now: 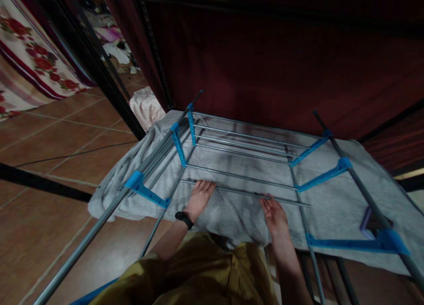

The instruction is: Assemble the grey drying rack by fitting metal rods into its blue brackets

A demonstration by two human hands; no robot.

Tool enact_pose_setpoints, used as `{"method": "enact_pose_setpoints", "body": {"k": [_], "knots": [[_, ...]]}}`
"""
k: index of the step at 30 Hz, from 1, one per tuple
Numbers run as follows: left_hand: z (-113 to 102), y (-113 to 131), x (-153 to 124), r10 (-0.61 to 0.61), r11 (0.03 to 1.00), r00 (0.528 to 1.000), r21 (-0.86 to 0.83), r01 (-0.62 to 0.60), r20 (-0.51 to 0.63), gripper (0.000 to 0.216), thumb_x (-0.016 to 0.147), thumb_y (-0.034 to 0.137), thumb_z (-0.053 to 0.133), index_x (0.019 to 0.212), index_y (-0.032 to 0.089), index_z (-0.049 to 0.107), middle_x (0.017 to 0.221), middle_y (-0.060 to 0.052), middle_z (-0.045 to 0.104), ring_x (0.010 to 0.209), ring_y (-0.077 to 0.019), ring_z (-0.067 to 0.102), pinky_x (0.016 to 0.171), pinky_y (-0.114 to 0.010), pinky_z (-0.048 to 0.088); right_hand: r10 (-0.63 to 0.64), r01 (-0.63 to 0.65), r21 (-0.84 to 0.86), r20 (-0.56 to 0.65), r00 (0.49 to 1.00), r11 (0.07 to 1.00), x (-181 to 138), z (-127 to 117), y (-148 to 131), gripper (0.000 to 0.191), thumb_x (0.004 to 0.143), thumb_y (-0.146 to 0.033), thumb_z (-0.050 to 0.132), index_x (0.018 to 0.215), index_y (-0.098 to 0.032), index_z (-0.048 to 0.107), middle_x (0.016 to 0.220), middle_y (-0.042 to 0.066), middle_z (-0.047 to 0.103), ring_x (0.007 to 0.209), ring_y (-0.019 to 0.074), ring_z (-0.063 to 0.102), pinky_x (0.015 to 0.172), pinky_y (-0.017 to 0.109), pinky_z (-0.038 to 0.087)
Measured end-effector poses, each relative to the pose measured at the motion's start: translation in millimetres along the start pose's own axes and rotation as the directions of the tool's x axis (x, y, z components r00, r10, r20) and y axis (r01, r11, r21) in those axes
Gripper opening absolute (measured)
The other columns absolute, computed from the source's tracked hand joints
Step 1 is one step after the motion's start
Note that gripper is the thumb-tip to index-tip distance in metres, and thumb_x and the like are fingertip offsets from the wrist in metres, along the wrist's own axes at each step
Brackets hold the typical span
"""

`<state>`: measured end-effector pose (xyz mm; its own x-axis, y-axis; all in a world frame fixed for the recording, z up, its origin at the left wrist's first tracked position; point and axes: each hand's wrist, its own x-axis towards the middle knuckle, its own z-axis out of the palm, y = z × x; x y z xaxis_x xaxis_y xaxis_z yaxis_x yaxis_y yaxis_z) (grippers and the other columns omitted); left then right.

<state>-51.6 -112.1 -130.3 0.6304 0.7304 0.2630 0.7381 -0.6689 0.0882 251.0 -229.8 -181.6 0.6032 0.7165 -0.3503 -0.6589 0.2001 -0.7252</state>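
Observation:
A loose grey metal rod (236, 190) lies crosswise before me, between the two sides of a rack frame. My left hand (200, 195), with a black band on the wrist, has its fingers over the rod's left part. My right hand (274, 214) grips the rod farther right, palm turned up and fingertips at the rod. The rod's right end passes over a thin side pole (300, 205). Several fitted crossbars (241, 176) span the rack beyond it. Blue plastic brackets (150, 193) join the poles on both sides, including a long right bracket (351, 244).
A grey blanket (228, 212) covers the bed under the rack. More loose rods (159, 157) lie along the left side. A phone-like object (371, 223) rests at the right. Black bed posts (126, 115), a dark red curtain (265, 75) and tiled floor (66, 141) surround the bed.

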Motion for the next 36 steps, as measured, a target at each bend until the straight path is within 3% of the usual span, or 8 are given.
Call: {"method": "enact_pose_setpoints", "body": {"k": [6,12,18,23,28,36], "knots": [[-2,-22,-9,-0.044,0.999,0.998,-0.004,0.044,-0.035,0.044,0.089,0.006,0.042,0.123,0.017,0.067,0.113,-0.012,0.072,0.105,-0.0274,0.063,0.101,-0.045,0.043,-0.045,0.047,0.027,-0.065,0.997,0.999,0,3,-17,0.016,0.072,-0.024,0.081,0.082,-0.021,0.068,0.088,0.001,0.077,0.084,0.0164,0.074,0.083,0.032,0.063],[8,-44,-9,-0.014,0.999,0.997,0.029,0.016,-0.074,0.04,0.091,0.015,0.04,0.12,0.014,0.068,0.107,-0.013,0.074,0.105,-0.0307,0.063,0.099,-0.046,0.041,-0.092,0.101,0.041,-0.17,0.981,0.994,4,9,-43,0.01,0.078,-0.024,0.075,0.082,-0.023,0.066,0.085,0.0,0.077,0.083,0.0171,0.074,0.086,0.034,0.062],[9,-44,-8,0.025,1.0,0.994,0.009,-0.024,-0.109,0.043,0.096,0.022,0.034,0.12,0.012,0.068,0.102,-0.014,0.074,0.1,-0.0301,0.064,0.101,-0.046,0.04,-0.185,0.199,0.048,-0.2,0.962,0.979,7,5,-56,0.017,0.079,-0.023,0.077,0.085,-0.023,0.062,0.086,0.001,0.077,0.078,0.0167,0.074,0.079,0.032,0.062],[8,-45,-8,-0.017,1.0,0.992,-0.019,0.015,-0.123,0.042,0.096,0.023,0.035,0.119,0.015,0.069,0.103,-0.013,0.075,0.1,-0.03,0.065,0.102,-0.047,0.039,-0.201,0.226,0.079,-0.237,0.95,0.971,11,2,-61,0.009,0.083,-0.02,0.069,0.086,-0.023,0.062,0.084,0.0,0.077,0.074,0.0157,0.073,0.074,0.03,0.062],[7,-46,-8,-0.034,0.998,0.992,-0.047,0.029,-0.123,0.041,0.095,0.025,0.036,0.116,0.016,0.07,0.104,-0.013,0.075,0.099,-0.0302,0.066,0.101,-0.046,0.039,-0.209,0.236,0.09,-0.237,0.949,0.968,13,-3,-62,0.003,0.086,-0.025,0.064,0.088,-0.023,0.064,0.087,0.001,0.078,0.075,0.0158,0.073,0.073,0.03,0.062],[4,-45,-11,-0.065,0.997,0.991,-0.04,0.06,-0.119,0.044,0.098,0.031,0.034,0.119,0.014,0.068,0.101,-0.014,0.073,0.102,-0.031,0.063,0.104,-0.047,0.037,-0.186,0.211,0.072,-0.261,0.947,0.975,14,-4,-65,0.011,0.088,-0.032,0.059,0.086,-0.023,0.065,0.079,0.002,0.077,0.075,0.0179,0.074,0.074,0.032,0.063]]}}
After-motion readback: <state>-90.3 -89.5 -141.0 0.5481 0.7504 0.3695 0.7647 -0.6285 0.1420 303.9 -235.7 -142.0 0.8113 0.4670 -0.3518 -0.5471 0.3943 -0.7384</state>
